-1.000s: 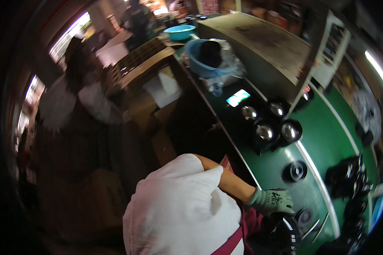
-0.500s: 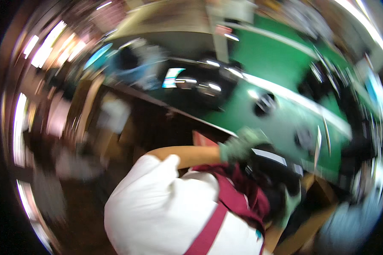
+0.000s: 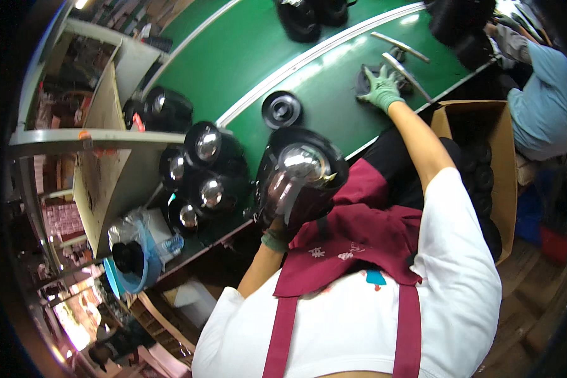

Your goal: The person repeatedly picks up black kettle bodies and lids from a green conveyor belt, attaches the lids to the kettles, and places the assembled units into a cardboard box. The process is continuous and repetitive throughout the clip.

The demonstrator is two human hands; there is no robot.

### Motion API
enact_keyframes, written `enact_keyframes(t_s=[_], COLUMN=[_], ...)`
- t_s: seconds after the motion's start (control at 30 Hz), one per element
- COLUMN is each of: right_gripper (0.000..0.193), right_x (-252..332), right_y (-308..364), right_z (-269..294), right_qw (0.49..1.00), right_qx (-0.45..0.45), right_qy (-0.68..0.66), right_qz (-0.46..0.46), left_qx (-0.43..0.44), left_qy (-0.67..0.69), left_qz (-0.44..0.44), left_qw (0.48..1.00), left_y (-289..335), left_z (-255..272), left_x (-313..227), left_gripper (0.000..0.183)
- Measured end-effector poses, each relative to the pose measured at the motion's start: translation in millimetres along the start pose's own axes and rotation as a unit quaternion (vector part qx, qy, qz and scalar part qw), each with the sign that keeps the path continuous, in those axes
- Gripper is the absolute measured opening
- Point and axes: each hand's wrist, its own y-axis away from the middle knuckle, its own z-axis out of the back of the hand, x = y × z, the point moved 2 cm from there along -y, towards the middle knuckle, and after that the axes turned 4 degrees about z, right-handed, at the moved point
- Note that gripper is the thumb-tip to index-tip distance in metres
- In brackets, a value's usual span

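Observation:
My left hand [image 3: 275,238], in a green glove, supports a large glossy black housing [image 3: 283,195] in front of my apron. The housing has a rounded, mirror-like silver end, and it hides most of my fingers. My right hand [image 3: 382,90], also gloved in green, stretches out over the green work surface with its fingers spread. Under its fingertips lies a black round part [image 3: 363,82], partly covered by the hand. Another black round cap [image 3: 281,109] with a ringed centre sits on the surface between my hands.
Several black housings [image 3: 211,192] with silver ends stand at the left. A blue basin [image 3: 146,268] holds plastic-wrapped things. Two metal strips [image 3: 406,77] lie beyond my right hand. A cardboard box [image 3: 507,183] of black parts stands right, near a person in light blue [image 3: 551,107].
The view has swung round and sharpened. My hands were close together at a black object; now my right hand reaches away over the surface, while the housing is at my left hand.

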Motion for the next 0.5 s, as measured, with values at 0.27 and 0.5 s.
enact_keyframes(t_s=[0.27, 0.5], right_gripper=[0.084, 0.1], right_x=[11, 16], right_y=[60, 247], right_z=[18, 125], right_qw=[0.748, 0.637], right_qx=[-0.094, -0.073], right_qy=[-0.637, -0.745], right_qz=[0.159, 0.183], left_qx=[0.015, 0.094], left_qy=[-0.02, -0.052], left_qz=[0.038, 0.093], left_qw=[0.999, 0.99], left_y=[-8, -51], left_z=[25, 20], left_x=[-25, -25], left_gripper=[0.055, 0.054])
